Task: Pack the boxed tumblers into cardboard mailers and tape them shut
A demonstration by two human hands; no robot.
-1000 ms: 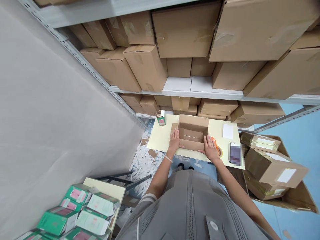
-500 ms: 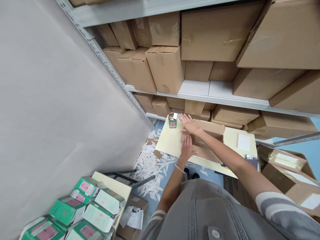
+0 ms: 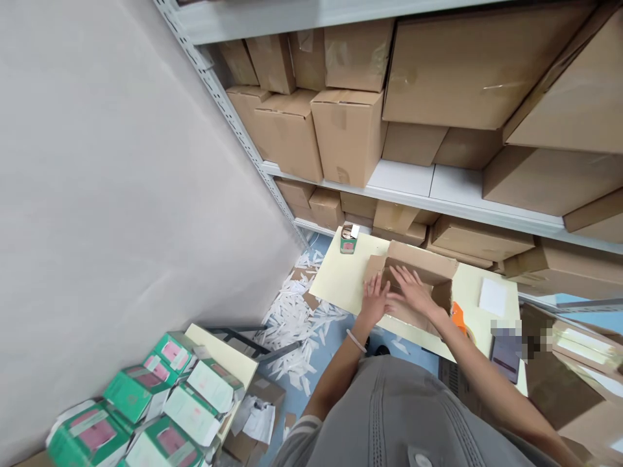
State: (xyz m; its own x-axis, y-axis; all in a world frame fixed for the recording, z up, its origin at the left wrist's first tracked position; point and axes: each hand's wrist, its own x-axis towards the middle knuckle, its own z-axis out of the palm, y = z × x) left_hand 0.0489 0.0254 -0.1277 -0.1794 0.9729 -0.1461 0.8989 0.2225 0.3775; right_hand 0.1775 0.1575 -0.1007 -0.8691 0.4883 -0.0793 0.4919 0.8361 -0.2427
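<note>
An open cardboard box [image 3: 423, 256] with its flaps spread stands on the pale yellow table [image 3: 335, 279]. My left hand [image 3: 374, 299] has its fingers stretched out at the box's left end, close to a raised flap. Over the box's opening is my right hand [image 3: 413, 290], fingers spread, its thumb side near the left hand. Neither hand grasps anything that I can see. Right of the box, partly behind my right forearm, lies an orange tape dispenser [image 3: 458, 318]. The box's floor is partly hidden by my hands.
A small green box [image 3: 348, 240] stands at the table's far left corner. White paper [image 3: 492, 296] and a phone [image 3: 506, 355] lie at the right. Shelves of cartons [image 3: 348, 136] rise behind. Paper strips [image 3: 292, 324] litter the floor; green boxes [image 3: 136, 399] fill a table lower left.
My right hand has moved from the box's far left corner toward me, over its opening. The view has shifted, and the orange tape dispenser and phone show more fully.
</note>
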